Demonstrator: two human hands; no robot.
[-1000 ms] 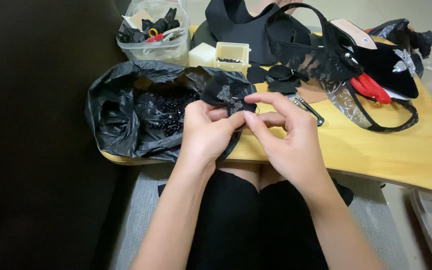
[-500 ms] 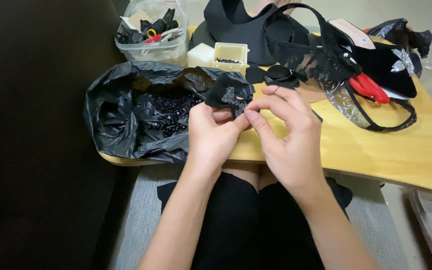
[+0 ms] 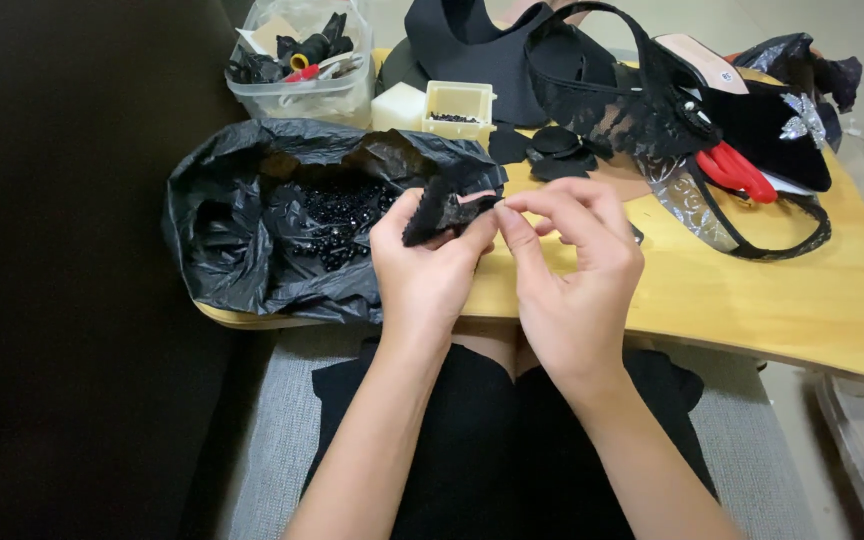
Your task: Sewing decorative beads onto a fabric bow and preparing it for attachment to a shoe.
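My left hand (image 3: 430,268) grips a small black fabric piece with a scalloped edge (image 3: 439,207), held just above the near edge of the wooden table (image 3: 772,300). My right hand (image 3: 572,270) meets it from the right, thumb and forefinger pinched at the piece's right tip; whether they hold something thin there is too small to tell. Right behind the hands lies an open black plastic bag (image 3: 242,230) with several shiny black beads (image 3: 337,215) inside.
A clear plastic tub (image 3: 302,65) of black parts and a small cream box (image 3: 458,108) stand at the back. Black round fabric pieces (image 3: 552,150), black lace straps (image 3: 622,105), red-handled scissors (image 3: 737,172) and a black shoe with a silver bow (image 3: 782,120) lie to the right.
The fabric piece has been turned and folded narrower between my hands. My right fingers have shifted to pinch at its right tip. Both hands stay over the table's near edge.
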